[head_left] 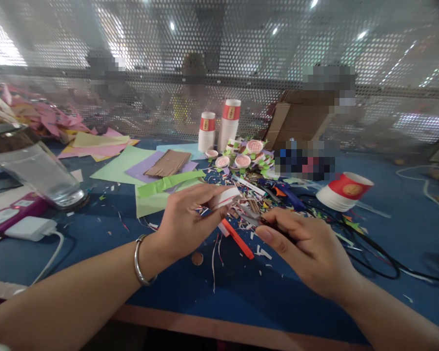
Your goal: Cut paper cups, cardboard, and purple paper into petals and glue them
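Note:
Between the thumb and fingers of my left hand is a small white paper-cup piece with a red line along it. My right hand is closed round scissors, their grey blades pointing left at the cup piece's edge. Whether the blades touch the paper, I cannot tell. Below the hands lie an orange-red pen-like stick and a small round brown disc. Paper scraps are scattered beneath and around both hands.
Stacked paper cups stand behind cut cup bottoms. A tilted cup, a blue glue gun and black cable lie right. Left are coloured sheets, a water glass and a purple power strip.

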Tool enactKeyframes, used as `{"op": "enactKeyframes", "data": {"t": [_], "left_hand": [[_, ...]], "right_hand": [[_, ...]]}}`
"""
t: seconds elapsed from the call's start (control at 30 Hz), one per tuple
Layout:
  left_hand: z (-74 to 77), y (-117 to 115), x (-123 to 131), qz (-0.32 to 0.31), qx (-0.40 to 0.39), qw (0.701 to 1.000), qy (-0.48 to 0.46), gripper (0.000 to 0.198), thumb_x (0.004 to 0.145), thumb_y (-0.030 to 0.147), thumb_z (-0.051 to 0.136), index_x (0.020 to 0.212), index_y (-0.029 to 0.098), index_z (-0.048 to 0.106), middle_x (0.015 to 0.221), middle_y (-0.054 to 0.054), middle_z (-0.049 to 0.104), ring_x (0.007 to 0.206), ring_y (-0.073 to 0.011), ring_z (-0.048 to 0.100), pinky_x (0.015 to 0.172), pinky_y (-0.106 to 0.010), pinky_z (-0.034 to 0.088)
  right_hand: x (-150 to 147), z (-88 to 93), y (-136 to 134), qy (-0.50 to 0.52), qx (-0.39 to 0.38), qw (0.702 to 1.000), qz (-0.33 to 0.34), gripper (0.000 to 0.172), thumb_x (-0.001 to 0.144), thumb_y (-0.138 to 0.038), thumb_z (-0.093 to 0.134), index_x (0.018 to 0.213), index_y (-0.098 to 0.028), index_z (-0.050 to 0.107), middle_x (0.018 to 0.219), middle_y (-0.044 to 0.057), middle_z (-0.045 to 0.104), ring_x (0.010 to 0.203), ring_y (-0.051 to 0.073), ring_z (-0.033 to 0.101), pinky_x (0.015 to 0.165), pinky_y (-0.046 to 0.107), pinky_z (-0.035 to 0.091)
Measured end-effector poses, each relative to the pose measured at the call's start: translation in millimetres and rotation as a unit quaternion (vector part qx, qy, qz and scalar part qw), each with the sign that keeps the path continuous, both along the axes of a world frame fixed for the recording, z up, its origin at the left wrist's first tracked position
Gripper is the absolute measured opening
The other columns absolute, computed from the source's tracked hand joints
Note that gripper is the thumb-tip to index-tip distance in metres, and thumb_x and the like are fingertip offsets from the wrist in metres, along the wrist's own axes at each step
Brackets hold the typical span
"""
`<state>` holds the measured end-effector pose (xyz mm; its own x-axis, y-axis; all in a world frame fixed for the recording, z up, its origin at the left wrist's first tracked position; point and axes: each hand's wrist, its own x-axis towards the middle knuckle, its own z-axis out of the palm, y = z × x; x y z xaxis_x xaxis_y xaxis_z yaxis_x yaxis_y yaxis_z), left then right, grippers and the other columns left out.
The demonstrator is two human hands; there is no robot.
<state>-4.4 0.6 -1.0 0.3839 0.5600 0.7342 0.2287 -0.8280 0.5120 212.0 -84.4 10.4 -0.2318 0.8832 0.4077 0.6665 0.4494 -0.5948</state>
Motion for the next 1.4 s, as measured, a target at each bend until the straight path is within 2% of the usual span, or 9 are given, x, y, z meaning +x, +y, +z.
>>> {"op": "enactKeyframes", "data": {"t": [0.07, 0.23, 0.5, 0.77, 1.0, 1.13, 1.4], "left_hand": [[0.3, 1, -1, -0.011, 0.045, 0.999, 0.006, 0.024, 0.089, 0.015, 0.070, 0.112, 0.014, 0.075, 0.086, -0.005, 0.077, 0.080, -0.0152, 0.070, 0.072, -0.027, 0.055], [-0.1, 0, -3, -0.030, 0.093, 0.995, 0.017, 0.038, 0.084, 0.003, 0.066, 0.121, 0.013, 0.072, 0.107, -0.007, 0.079, 0.098, -0.0156, 0.073, 0.086, -0.027, 0.057], [2.1, 10, -5, -0.015, 0.215, 0.975, 0.050, 0.040, 0.090, 0.001, 0.061, 0.127, 0.015, 0.067, 0.127, -0.013, 0.075, 0.114, -0.0213, 0.072, 0.096, -0.038, 0.059], [9.0, 5, -6, 0.027, 0.313, 0.945, 0.097, 0.040, 0.094, 0.000, 0.056, 0.134, 0.007, 0.061, 0.131, -0.018, 0.071, 0.128, -0.0232, 0.065, 0.108, -0.041, 0.055], [6.6, 4, -4, 0.031, 0.283, 0.953, 0.100, 0.044, 0.094, -0.001, 0.055, 0.136, 0.011, 0.059, 0.136, -0.018, 0.069, 0.132, -0.0228, 0.062, 0.108, -0.044, 0.055], [2.3, 7, -2, 0.027, 0.270, 0.959, 0.087, 0.045, 0.094, 0.001, 0.057, 0.137, 0.012, 0.059, 0.137, -0.018, 0.068, 0.131, -0.0227, 0.062, 0.107, -0.043, 0.056], [5.1, 5, -4, 0.031, 0.298, 0.950, 0.092, 0.052, 0.095, 0.000, 0.054, 0.145, 0.014, 0.054, 0.142, -0.018, 0.065, 0.136, -0.0251, 0.059, 0.108, -0.046, 0.055]], "right_hand": [[-1, -0.3, 0, 0.015, -0.022, 1.000, 0.004, 0.037, 0.105, -0.044, 0.052, 0.076, -0.021, 0.055, 0.062, -0.006, 0.043, 0.055, 0.008, 0.042, 0.051, 0.023, 0.033], [-2, 0.8, 1, 0.037, -0.054, 0.998, 0.005, 0.044, 0.104, -0.048, 0.050, 0.070, -0.021, 0.051, 0.062, -0.005, 0.040, 0.056, 0.009, 0.041, 0.052, 0.024, 0.033], [-2, 4.0, 3, 0.069, -0.075, 0.995, 0.016, 0.049, 0.104, -0.054, 0.048, 0.070, -0.020, 0.057, 0.062, -0.003, 0.046, 0.058, 0.010, 0.044, 0.053, 0.024, 0.035], [-1, 2.5, 4, 0.118, -0.112, 0.987, 0.003, 0.051, 0.102, -0.056, 0.049, 0.068, -0.019, 0.056, 0.058, -0.006, 0.039, 0.049, 0.008, 0.031, 0.046, 0.025, 0.026], [-2, -0.1, 4, 0.156, -0.136, 0.978, 0.002, 0.050, 0.101, -0.057, 0.051, 0.069, -0.019, 0.056, 0.061, -0.004, 0.040, 0.048, 0.007, 0.031, 0.041, 0.025, 0.020], [-3, 0.0, 4, 0.182, -0.154, 0.971, 0.002, 0.050, 0.100, -0.058, 0.051, 0.069, -0.020, 0.056, 0.057, -0.006, 0.033, 0.046, 0.007, 0.026, 0.040, 0.026, 0.017], [-3, 2.1, 2, 0.169, -0.128, 0.977, 0.005, 0.050, 0.101, -0.056, 0.051, 0.066, -0.020, 0.051, 0.059, -0.005, 0.036, 0.048, 0.008, 0.030, 0.045, 0.026, 0.025]]}}
